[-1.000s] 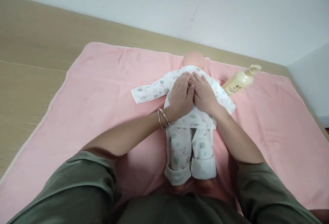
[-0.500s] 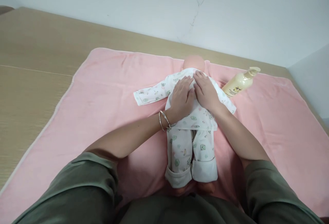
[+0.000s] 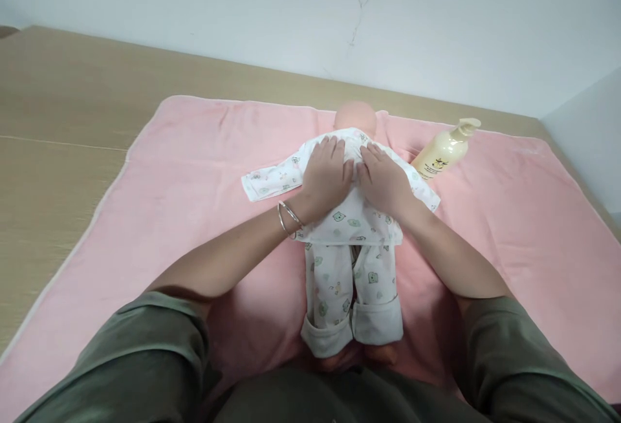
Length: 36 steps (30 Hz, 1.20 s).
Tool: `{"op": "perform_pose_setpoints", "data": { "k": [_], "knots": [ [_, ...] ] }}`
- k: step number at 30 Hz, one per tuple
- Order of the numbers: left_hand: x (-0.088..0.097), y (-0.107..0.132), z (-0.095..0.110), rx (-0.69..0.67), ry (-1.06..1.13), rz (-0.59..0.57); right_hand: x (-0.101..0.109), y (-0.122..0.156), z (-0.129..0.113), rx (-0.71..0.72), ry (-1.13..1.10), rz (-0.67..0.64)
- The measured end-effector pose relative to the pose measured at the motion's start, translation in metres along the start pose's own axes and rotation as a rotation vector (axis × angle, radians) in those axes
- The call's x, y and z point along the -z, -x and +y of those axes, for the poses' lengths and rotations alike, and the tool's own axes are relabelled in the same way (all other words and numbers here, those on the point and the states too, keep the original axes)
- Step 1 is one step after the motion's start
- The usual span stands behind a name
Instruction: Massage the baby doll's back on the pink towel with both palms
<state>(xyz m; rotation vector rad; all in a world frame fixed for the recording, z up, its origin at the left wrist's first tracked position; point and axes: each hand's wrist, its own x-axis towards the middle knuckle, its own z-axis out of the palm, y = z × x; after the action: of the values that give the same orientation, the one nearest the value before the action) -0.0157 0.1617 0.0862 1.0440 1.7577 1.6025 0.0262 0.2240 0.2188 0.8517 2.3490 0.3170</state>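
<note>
A baby doll (image 3: 356,118) lies face down on a pink blanket (image 3: 194,171), its head toward the wall. It wears a white printed top (image 3: 352,222) and matching trousers (image 3: 332,287) with turned-up cuffs. My left hand (image 3: 327,174) rests flat on the left of the doll's upper back, fingers stretched out. On the right of the upper back lies my right hand (image 3: 383,177), also flat with its fingers extended. The palms hide part of the top. Neither hand grips anything.
A pale yellow pump bottle (image 3: 441,151) leans over on the blanket, just right of the doll's shoulder. Wooden tabletop (image 3: 58,99) shows at the left and along the back. A cracked white wall (image 3: 272,15) rises behind it.
My hands have slid slightly apart across the doll's upper back, the left one outward to the left. The whole view has shifted a little.
</note>
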Motion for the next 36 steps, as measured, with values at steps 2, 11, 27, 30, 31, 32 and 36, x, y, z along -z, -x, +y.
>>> {"op": "perform_pose_setpoints", "data": {
  "k": [2, 11, 27, 30, 31, 32, 36],
  "knots": [
    [0.000, 0.011, 0.010, -0.070, -0.052, 0.009, 0.002, -0.013, 0.016, 0.036, -0.066, -0.040],
    [0.003, -0.012, -0.007, -0.002, -0.011, -0.062, -0.008, 0.007, -0.006, 0.018, 0.057, 0.035],
    [0.001, -0.018, -0.008, -0.036, -0.008, -0.024, -0.013, 0.005, -0.008, 0.007, 0.025, 0.098],
    [-0.009, -0.015, -0.012, -0.057, 0.016, 0.058, -0.013, 0.002, -0.006, 0.029, 0.001, 0.101],
    [-0.011, -0.013, -0.012, -0.057, 0.025, 0.073, -0.013, -0.002, -0.002, 0.022, -0.025, 0.089],
    [-0.013, -0.011, -0.012, -0.055, 0.033, 0.076, -0.013, -0.007, 0.002, 0.008, -0.054, 0.074],
    [-0.013, -0.001, -0.006, -0.035, 0.055, 0.058, -0.015, -0.021, 0.019, -0.058, -0.131, 0.050]
  ]
}}
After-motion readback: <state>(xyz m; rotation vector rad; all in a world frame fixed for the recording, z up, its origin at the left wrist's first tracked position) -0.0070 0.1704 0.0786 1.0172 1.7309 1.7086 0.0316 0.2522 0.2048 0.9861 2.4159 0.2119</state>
